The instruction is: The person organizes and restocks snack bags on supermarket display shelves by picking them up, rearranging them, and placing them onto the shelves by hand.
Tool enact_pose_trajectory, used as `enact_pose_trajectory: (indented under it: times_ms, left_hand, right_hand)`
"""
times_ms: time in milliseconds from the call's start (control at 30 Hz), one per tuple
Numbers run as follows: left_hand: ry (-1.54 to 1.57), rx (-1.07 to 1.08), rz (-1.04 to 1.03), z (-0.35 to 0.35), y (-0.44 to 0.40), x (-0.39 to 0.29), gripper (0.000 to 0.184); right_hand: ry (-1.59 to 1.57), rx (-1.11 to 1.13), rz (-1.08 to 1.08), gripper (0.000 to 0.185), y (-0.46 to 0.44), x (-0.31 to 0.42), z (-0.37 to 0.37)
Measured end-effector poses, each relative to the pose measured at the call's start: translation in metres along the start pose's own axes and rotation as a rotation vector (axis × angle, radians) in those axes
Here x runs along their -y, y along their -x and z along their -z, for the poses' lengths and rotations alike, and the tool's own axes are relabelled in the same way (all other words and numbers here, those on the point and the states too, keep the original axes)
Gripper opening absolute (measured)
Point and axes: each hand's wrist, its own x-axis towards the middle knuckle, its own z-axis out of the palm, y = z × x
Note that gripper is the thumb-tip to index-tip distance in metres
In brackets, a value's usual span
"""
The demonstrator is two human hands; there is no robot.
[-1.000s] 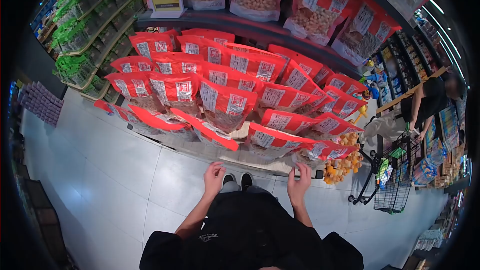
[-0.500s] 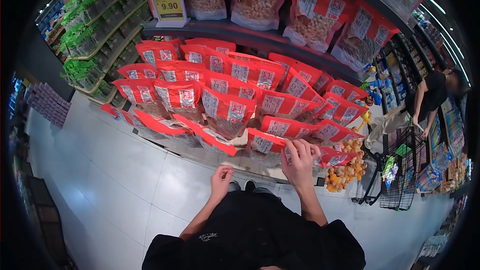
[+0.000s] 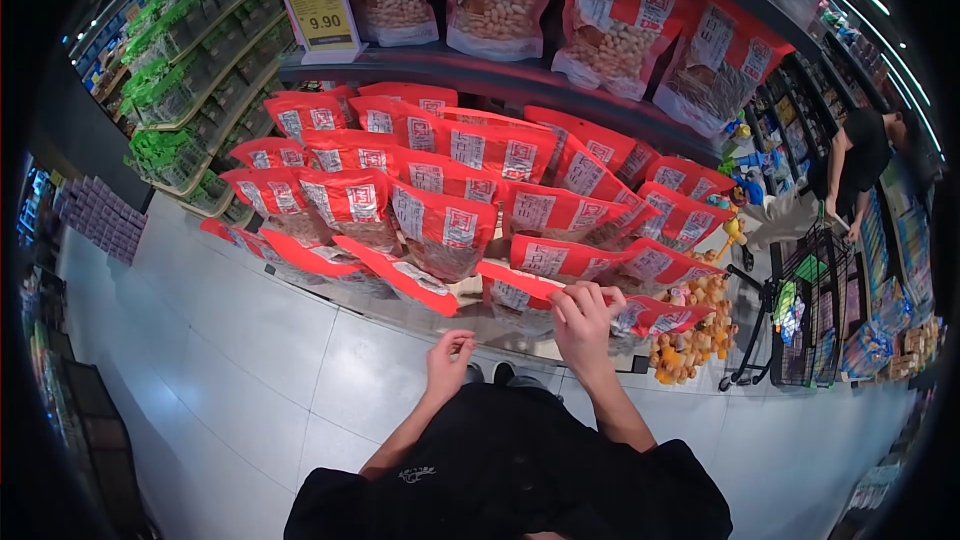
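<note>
Low in front of me stand rows of red-topped snack bags, silvery-white labels on their fronts. My right hand has its fingers bent together at the top right corner of a front-row red bag, pinching its upper edge; the fingertips partly cover that corner. Just right of this hand another red bag leans over. My left hand hovers before the display, fingers curled toward the thumb with nothing visible in them. It touches no bag.
A dark shelf above carries more red bags and a yellow price sign. Green-topped packs fill racks at left. On the right, a person stands at a black shopping cart. Orange-brown items hang near the display's right end.
The view has shifted slightly, so the bags appear a little further left. My right hand stays at the front bag's corner. The person and cart at right have moved slightly.
</note>
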Motion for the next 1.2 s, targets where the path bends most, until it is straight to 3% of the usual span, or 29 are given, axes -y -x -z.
enact_pose_trajectory:
  times_ms: [600,800,967,1200]
  left_hand:
    - [-0.093,0.011,-0.056,-0.004,0.004,-0.010,0.020]
    - [-0.201,0.021,-0.008,-0.004,0.002,-0.003,0.036]
    - [-0.171,0.093,0.010,-0.009,-0.001,-0.003,0.067]
    - [-0.248,0.143,0.029,-0.013,-0.014,-0.002,0.068]
  right_hand:
    - [-0.063,-0.026,0.036,0.024,0.011,0.016,0.006]
    - [-0.071,-0.082,0.086,0.026,0.016,0.019,0.008]
    - [-0.061,-0.072,0.036,0.028,0.014,0.018,0.009]
    - [-0.050,-0.003,-0.077,0.033,0.008,0.019,0.031]
